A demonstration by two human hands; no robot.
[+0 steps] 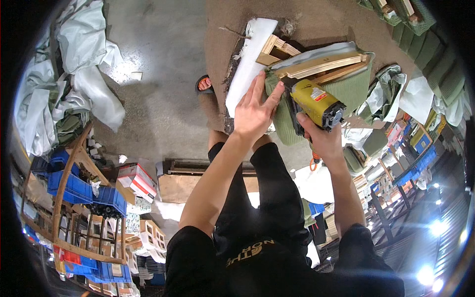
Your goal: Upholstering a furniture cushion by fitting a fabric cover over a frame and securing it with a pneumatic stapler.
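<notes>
We press our open left hand [255,111] flat on the green fabric [354,89] at one o'clock, right hand [321,138] gripping the yellow stapler [316,104]; the wooden frame [321,64] looks only partly covered.

Upholstery workshop: wooden frames [316,62], fabric heaps [74,59], blue bins [74,188].

The right hand [321,138] covers the handle of the yellow stapler [316,104], and the nose of the stapler is hidden against the green fabric [354,89].
</notes>
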